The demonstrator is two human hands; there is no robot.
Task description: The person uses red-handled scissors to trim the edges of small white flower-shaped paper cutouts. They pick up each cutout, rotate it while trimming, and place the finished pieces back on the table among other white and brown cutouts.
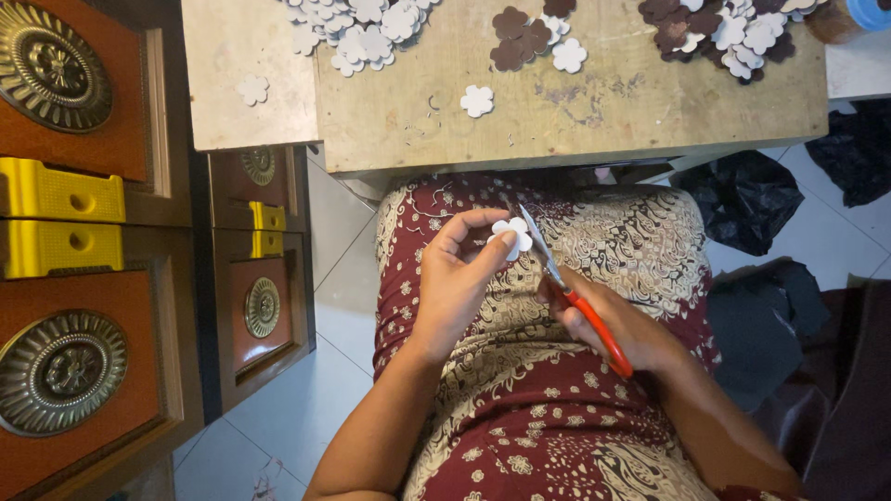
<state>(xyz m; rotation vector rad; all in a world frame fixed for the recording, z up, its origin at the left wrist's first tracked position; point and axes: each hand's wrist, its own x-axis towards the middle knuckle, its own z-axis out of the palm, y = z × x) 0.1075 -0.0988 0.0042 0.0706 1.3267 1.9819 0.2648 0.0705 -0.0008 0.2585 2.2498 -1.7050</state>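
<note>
Over my lap, my left hand [457, 275] pinches a small white flower-shaped cutout [513, 235] between thumb and fingers. My right hand [620, 327] grips red-handled scissors [568, 292], whose metal blades point up and touch the right edge of the cutout. On the wooden table [575, 125] ahead lie piles of white flower cutouts [357, 28], brown flower cutouts [520, 37] and a mixed pile [719, 28]. A single white flower [477, 100] lies apart near the table's front.
A lighter board [246, 93] with one white flower joins the table's left end. Orange wooden panels with brass medallions [58, 371] and yellow plastic pieces [60, 195] stand at the left. Black bags [742, 199] lie on the tiled floor at the right.
</note>
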